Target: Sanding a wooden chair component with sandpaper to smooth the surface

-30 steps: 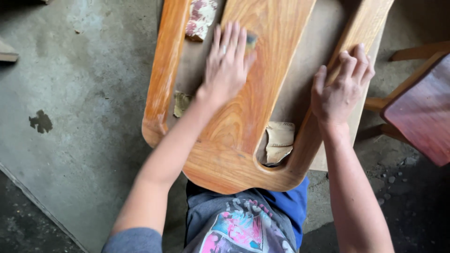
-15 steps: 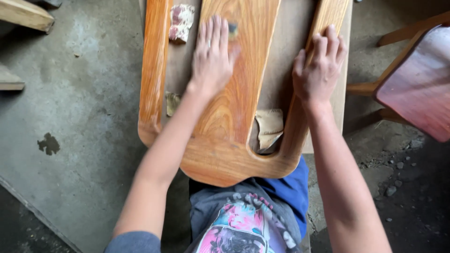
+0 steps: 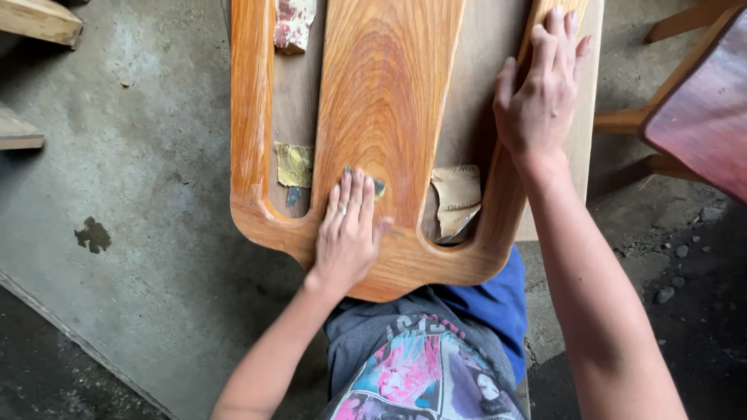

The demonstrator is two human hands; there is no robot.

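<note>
A varnished orange-brown wooden chair back (image 3: 385, 85) with a wide centre slat and two side rails lies flat on a board in front of me. My left hand (image 3: 348, 233) presses flat on the near end of the centre slat, with a small dark piece of sandpaper (image 3: 377, 187) under its fingertips. Resting on the right side rail (image 3: 498, 194), my right hand (image 3: 541, 93) has its fingers curled over the rail's edge.
Torn scraps of sandpaper lie in the gaps between the slats: a yellowish one (image 3: 294, 165), a tan one (image 3: 457, 198), a reddish-white one (image 3: 293, 23). A red-seated wooden chair (image 3: 696, 101) stands at the right. Timber pieces (image 3: 35, 19) lie on the concrete floor at left.
My left hand has slid down the centre slat toward me with the sandpaper. My right hand stays on the right rail, a little farther up it.
</note>
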